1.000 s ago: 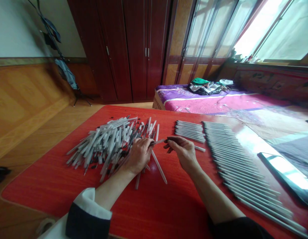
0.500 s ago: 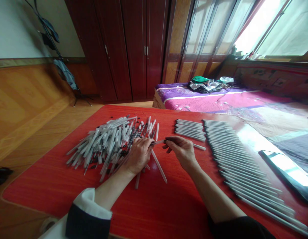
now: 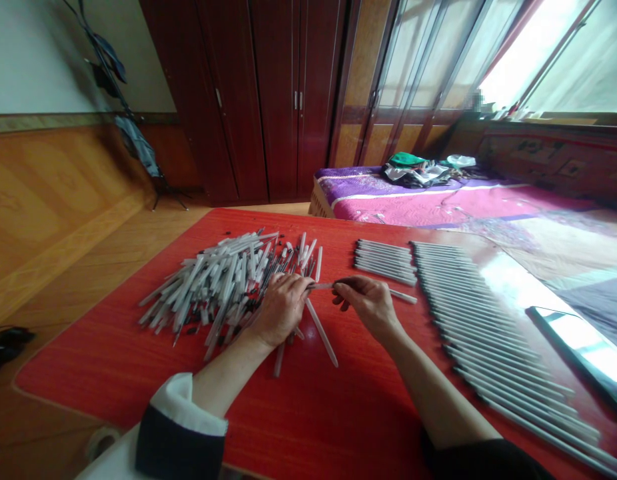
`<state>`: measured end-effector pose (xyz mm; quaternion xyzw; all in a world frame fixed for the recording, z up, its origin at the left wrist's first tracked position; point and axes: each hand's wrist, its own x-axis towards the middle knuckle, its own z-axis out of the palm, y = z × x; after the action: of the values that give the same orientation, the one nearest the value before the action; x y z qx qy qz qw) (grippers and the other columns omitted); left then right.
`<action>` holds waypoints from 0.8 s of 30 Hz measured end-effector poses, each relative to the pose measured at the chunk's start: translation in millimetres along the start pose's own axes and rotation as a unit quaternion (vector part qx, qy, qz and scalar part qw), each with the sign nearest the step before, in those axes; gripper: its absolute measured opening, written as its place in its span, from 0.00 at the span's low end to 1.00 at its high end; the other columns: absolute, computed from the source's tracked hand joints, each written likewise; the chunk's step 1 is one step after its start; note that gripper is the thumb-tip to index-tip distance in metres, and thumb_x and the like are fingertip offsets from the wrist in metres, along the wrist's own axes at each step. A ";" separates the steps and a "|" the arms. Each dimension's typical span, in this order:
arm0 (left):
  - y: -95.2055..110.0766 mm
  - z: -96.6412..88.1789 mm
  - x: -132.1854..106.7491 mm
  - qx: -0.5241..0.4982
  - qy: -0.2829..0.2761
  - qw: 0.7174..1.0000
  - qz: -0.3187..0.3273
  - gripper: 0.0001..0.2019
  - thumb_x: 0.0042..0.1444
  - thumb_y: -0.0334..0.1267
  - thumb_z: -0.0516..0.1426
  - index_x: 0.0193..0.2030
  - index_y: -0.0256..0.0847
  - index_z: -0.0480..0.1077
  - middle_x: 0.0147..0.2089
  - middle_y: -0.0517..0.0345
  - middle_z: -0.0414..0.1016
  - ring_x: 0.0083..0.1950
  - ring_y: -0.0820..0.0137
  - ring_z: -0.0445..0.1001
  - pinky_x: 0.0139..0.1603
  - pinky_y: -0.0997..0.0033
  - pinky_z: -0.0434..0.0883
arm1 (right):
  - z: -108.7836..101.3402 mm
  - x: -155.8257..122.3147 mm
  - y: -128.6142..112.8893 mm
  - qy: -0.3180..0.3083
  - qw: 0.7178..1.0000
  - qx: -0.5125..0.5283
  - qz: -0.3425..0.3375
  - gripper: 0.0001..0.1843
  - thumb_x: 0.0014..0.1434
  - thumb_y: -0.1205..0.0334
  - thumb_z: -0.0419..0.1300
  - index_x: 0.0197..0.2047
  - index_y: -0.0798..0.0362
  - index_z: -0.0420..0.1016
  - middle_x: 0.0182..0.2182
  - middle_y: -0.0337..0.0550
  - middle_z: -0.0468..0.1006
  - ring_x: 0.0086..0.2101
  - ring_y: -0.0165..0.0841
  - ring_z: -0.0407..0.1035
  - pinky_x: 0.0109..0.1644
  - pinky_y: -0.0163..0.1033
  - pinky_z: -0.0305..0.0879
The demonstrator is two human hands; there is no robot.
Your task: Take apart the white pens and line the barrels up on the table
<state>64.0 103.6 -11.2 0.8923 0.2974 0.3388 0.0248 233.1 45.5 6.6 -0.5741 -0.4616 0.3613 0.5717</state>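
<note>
My left hand (image 3: 280, 308) and my right hand (image 3: 368, 303) meet above the red table (image 3: 308, 413), both pinching one thin grey pen (image 3: 322, 286) between them. The right hand's fingers also cover a dark part at the pen's end. Just left of my left hand lies a loose pile of grey and white pens (image 3: 223, 283) with small black pieces among them. A few single pens (image 3: 321, 333) lie under and beside my left hand. One more pen pokes out to the right of my right hand.
A long neat row of pens (image 3: 488, 327) runs along the table's right side, with a short row (image 3: 386, 261) behind it. A dark flat screen (image 3: 578, 347) lies at the far right edge. A bed with a purple cover (image 3: 438, 200) stands beyond the table.
Both hands stay together on the same pen; the gap between them has narrowed slightly. The view has shifted a little to the left.
</note>
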 end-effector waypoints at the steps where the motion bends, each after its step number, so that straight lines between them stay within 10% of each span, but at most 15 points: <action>1: -0.2 0.1 -0.1 0.006 -0.004 1.000 0.004 0.09 0.59 0.32 0.51 0.46 0.40 0.67 0.39 0.56 0.74 0.42 0.66 0.70 0.46 0.62 0.62 | -0.4 0.5 1.5 -0.003 1.000 -0.003 0.000 0.15 0.45 0.53 0.63 0.25 0.59 0.74 0.17 0.43 0.75 0.16 0.27 0.66 0.18 0.32 0.63; 24: 1.5 -0.4 0.2 -0.006 -0.017 1.000 0.021 0.09 0.61 0.32 0.49 0.44 0.39 0.68 0.37 0.57 0.74 0.40 0.69 0.71 0.45 0.63 0.61 | -0.1 -1.3 9.1 0.011 0.999 0.005 -0.041 0.18 0.46 0.51 0.64 0.33 0.58 0.76 0.20 0.43 0.76 0.20 0.30 0.69 0.19 0.33 0.64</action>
<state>64.7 102.4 -10.4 0.9040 0.2758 0.3255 0.0285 233.9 45.0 -2.6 -0.5560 -0.4769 0.3335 0.5935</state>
